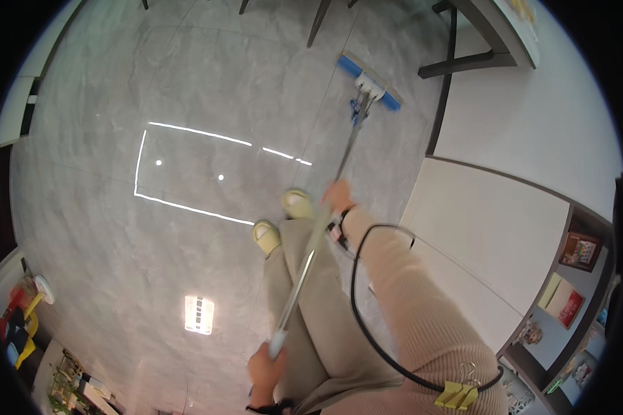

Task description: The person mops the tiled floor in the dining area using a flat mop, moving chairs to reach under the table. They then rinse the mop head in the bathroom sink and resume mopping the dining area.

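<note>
silver-poled mop [301,282]: slanting forward, long blue head [351,67] on grey marbled floor [208,90]
left grip [266,370]: wrapped around white handle end [277,342]
right grip [338,196]: wrapped around metal pole [351,144], nearer the head

the mop pole [302,279] looks like glossy metal, the floor [208,83] polished tile, the sleeve [422,304] ribbed knit.

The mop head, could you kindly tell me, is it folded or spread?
Spread: the mop head forms one long, straight bar.
</note>
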Demonstrator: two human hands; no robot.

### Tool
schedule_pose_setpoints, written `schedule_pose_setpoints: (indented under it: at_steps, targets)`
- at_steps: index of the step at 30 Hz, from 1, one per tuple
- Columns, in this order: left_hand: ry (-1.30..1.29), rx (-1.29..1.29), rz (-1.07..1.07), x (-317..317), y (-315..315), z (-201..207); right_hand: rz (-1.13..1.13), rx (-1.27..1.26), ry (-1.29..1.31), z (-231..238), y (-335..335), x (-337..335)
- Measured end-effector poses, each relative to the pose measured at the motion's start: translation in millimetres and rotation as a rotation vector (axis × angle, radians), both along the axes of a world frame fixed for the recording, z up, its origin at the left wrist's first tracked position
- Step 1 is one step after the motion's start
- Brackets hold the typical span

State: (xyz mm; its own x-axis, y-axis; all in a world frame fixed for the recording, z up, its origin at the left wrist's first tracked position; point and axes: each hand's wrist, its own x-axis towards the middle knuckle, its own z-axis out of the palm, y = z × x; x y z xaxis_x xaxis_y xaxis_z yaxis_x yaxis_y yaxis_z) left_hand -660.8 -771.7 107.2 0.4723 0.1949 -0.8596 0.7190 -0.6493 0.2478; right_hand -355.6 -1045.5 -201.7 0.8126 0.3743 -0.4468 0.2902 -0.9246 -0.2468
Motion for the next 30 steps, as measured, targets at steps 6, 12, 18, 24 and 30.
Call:
schedule_pose_setpoints:
  at_steps: [6,12,18,24,30]
  targets:
    - [0.156,0.065,0.006,-163,63,67,-1.694,0.748,0.987,79,110,-158]
    - [0.361,0.006,0.055,-200,83,109,-1.905,1.322,1.443,98,103,-131]
    - [0.65,-0.105,0.149,-163,75,114,-1.858,1.061,1.042,158,100,-110]
    - [0.325,0.104,0.077,-166,31,128,-1.789,0.963,0.985,211,85,-88]
    - [0.348,-0.095,0.155,-177,2,81,-1.724,0.907,0.846,180,77,-69]
